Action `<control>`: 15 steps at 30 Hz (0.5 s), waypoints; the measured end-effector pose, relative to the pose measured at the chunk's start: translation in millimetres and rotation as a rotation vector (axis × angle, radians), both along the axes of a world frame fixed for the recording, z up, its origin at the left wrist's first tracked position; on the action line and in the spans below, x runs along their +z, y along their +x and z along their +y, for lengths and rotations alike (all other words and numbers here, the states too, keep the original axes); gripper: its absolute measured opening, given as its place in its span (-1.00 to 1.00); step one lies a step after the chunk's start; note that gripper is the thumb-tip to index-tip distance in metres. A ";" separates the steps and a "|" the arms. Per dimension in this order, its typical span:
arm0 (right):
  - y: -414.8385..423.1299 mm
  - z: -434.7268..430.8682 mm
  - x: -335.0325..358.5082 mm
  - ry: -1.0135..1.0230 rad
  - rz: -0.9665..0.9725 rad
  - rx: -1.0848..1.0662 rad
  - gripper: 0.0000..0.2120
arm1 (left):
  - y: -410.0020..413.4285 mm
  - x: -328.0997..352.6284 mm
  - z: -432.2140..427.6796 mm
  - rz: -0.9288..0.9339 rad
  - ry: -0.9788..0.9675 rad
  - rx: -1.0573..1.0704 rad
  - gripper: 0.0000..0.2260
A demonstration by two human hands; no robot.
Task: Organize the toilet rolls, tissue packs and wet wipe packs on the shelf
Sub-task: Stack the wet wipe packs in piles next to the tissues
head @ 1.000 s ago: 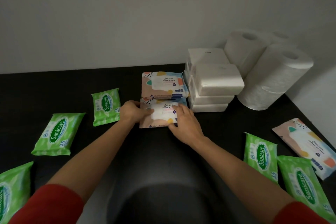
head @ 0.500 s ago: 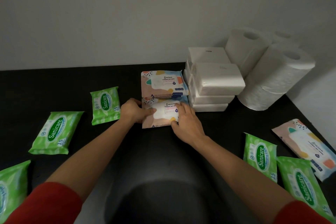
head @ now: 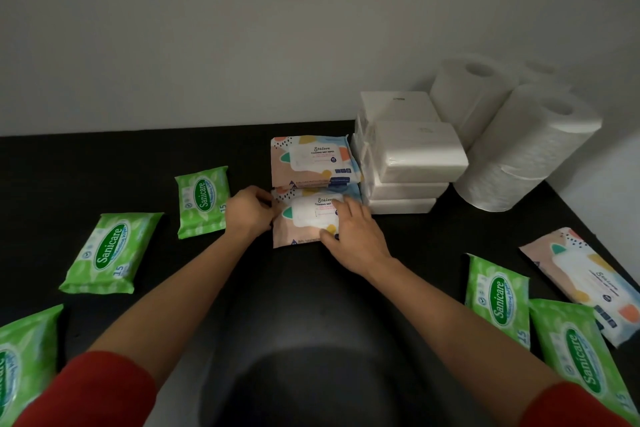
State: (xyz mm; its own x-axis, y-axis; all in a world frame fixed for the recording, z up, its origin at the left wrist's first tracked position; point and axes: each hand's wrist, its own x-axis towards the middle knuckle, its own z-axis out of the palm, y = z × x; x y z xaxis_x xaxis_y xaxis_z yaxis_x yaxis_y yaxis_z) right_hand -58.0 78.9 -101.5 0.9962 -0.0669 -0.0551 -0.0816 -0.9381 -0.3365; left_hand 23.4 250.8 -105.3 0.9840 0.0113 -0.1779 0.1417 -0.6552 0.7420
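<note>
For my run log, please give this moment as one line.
left hand: grips front pastel pack | right hand: rests on it | place: beside tissue stack

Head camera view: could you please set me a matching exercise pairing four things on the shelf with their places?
Things:
1. toilet rolls
2. tissue packs
3. front Stalove pack
4. rearmost green pack

Places:
A. between the left hand and the right hand
B. far right corner, by the wall
C. stacked just left of the toilet rolls
D. just left of the left hand

Pairs: 1-B, 2-C, 3-A, 4-D
</note>
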 end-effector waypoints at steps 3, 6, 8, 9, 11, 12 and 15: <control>0.4 -0.8 0.5 -0.006 0.012 0.005 -0.37 | 0.8 -0.5 0.3 0.012 -0.008 0.004 -0.73; -0.1 -1.3 0.5 0.011 0.013 0.002 -0.37 | -1.7 1.1 0.9 -0.004 -0.022 0.012 -0.73; -2.4 -1.5 0.7 0.032 -0.007 -0.011 -0.39 | -4.7 0.6 1.9 -0.040 0.008 0.009 -0.74; -4.1 -1.6 0.8 0.041 -0.024 -0.018 -0.40 | -6.6 0.2 2.3 -0.062 0.027 0.001 -0.76; -8.1 -1.3 2.3 0.055 -0.057 -0.029 -0.44 | -12.2 1.1 3.5 -0.112 0.062 -0.018 -0.78; -10.6 -0.8 3.2 0.057 -0.066 -0.033 -0.45 | -15.4 2.2 4.0 -0.134 0.065 -0.022 -0.79; -17.8 1.1 5.7 0.051 -0.078 -0.047 -0.48 | -25.3 6.6 4.1 -0.164 0.039 -0.030 -0.81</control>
State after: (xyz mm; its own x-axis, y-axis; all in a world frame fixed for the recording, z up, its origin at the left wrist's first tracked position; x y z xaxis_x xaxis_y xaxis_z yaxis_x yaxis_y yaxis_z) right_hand -75.8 80.0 -95.9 0.9935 -0.1124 0.0179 -0.0965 -0.9153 -0.3910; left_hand -1.9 254.9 -98.7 0.9998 -0.0152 -0.0145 0.0001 -0.6859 0.7277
